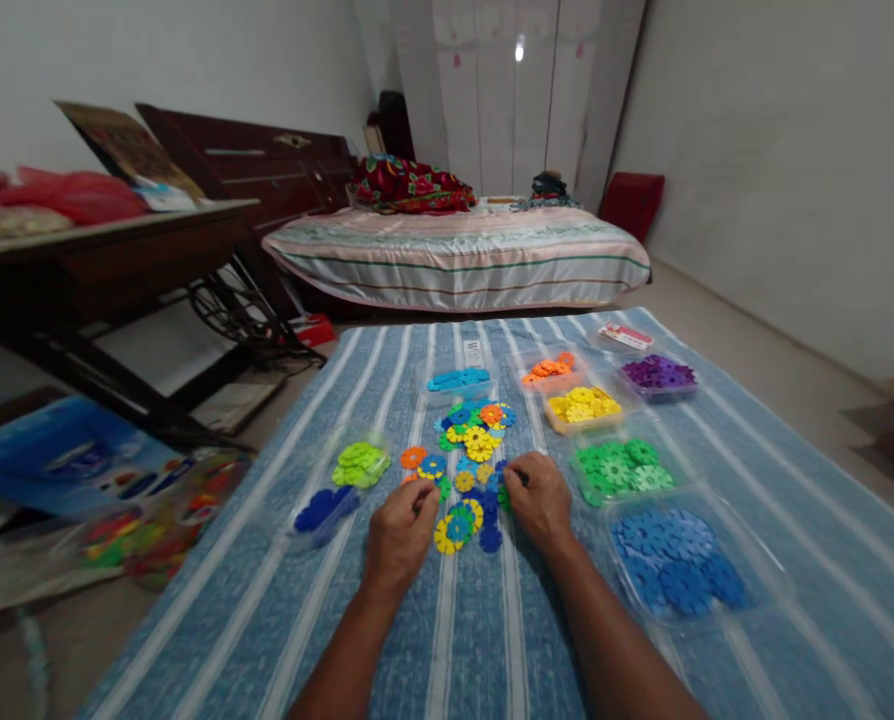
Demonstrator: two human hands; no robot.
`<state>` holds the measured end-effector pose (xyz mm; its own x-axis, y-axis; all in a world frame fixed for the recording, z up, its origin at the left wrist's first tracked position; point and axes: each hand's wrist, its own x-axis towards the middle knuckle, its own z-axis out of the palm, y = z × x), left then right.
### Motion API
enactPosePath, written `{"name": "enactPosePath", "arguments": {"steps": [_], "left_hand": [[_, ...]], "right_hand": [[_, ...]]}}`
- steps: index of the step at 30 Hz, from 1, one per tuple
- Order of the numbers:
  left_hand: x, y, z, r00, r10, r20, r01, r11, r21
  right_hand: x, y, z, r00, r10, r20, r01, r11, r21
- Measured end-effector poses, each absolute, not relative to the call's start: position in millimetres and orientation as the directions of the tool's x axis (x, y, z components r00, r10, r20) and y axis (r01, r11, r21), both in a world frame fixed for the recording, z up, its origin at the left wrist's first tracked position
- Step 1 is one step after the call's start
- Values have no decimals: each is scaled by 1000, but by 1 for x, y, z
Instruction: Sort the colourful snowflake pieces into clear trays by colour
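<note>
the left hand (pixel 400 532) is curling its fingers down onto the near left edge of a loose pile of mixed-colour plastic snowflake discs (pixel 468 462), though whether it is pinching a disc cannot be told from this angle. the right hand (pixel 538 497) is resting knuckles-up on the near right edge of the same pile, its fingertips pressing together on what looks like a dark blue disc. the pile is lying in the middle of a blue and white striped cloth (pixel 492 620) that is covering the work surface, between both hands and slightly beyond them. sorted discs are sitting around it in clear shallow trays: a tray of lime green discs (pixel 359 463) and a tray of dark blue discs (pixel 324 510) to the left, a tray of light blue discs (pixel 458 380) beyond the pile, and to the right a tray of orange discs (pixel 549 369), a tray of yellow discs (pixel 582 405), a tray of purple discs (pixel 657 373), a tray of green discs (pixel 622 466) and a large tray of mid-blue discs (pixel 676 560) nearest the right forearm. a bed with a striped cover (pixel 458 255) is standing in the background.
</note>
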<state>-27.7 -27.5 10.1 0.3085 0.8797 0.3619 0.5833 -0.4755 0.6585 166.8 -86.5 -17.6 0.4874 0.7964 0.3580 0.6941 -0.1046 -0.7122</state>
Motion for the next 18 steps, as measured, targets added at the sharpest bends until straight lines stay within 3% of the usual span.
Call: {"name": "enactPosePath", "arguments": {"steps": [8,18], "left_hand": [[-24,-34,11,338,894,295,552,-442,707],[-21,-42,21,609,752,251,585,-640,498]], "right_hand": [[171,-89,-20,471,806,359,694,-87,-715],[171,-90,-21,473,803,364,707,-98,-701]]}}
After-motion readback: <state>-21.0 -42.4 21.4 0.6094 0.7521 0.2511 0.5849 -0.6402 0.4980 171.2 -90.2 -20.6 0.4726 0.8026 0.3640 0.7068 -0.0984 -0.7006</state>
